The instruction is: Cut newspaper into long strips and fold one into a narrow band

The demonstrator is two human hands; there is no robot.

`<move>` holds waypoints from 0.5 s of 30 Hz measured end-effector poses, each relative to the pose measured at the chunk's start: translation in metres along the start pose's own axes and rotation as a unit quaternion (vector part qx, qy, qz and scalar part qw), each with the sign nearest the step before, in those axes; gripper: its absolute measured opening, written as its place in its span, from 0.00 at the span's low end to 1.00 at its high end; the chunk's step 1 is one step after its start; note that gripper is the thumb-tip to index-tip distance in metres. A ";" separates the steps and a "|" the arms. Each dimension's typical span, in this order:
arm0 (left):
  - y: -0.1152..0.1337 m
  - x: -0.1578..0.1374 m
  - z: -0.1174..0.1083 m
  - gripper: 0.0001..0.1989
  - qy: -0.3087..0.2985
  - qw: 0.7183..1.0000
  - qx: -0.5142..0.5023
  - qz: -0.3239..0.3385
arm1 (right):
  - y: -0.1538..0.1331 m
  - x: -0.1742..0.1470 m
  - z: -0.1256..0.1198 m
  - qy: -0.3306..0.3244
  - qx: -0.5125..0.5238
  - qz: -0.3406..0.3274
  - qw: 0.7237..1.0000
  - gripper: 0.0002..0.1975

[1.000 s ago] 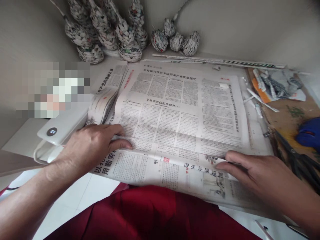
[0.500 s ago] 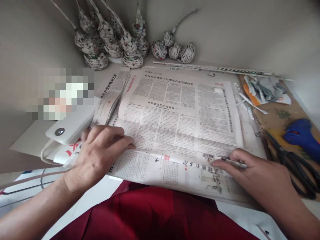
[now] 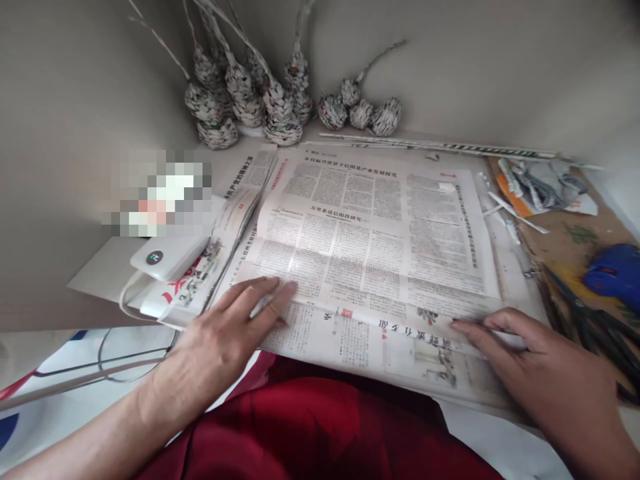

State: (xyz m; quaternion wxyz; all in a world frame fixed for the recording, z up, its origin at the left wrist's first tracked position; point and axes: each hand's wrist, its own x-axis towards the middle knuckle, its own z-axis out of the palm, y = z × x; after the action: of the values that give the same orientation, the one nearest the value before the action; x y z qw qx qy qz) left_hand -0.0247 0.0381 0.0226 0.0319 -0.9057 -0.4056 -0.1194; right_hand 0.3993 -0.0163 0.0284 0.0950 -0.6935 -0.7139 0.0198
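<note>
The newspaper [image 3: 345, 247] lies on the surface [image 3: 97, 275], its fold [image 3: 367, 323] near the near edge, scissors [image 3: 583, 319] close right. The right hand [image 3: 555, 373] pinches that fold, grip closed; the left hand [image 3: 225, 340] curls loosely there, its hold I cannot tell. A headline [image 3: 336, 215] reads "万里茶道信阳段研究".

Closed in by a plain grey back wall [image 3: 475, 67] and a plain grey left wall [image 3: 75, 100], meeting at the back left of a pale tabletop [image 3: 100, 270]. Lit softly and rather dimly, brightening toward the right edge. Opens below, past the tabletop's near side, onto a whitish floor [image 3: 505, 437].
</note>
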 end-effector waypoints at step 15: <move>0.016 -0.001 0.004 0.39 -0.025 0.999 0.025 -0.030 | -0.012 0.002 0.006 0.026 -0.032 0.068 0.997 0.33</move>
State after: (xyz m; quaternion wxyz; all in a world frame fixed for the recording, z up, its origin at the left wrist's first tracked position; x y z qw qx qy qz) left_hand -0.0126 0.0267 0.0191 0.0411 -0.8947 -0.4360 -0.0878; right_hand 0.3865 -0.0140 0.0245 0.0895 -0.7434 -0.6627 -0.0143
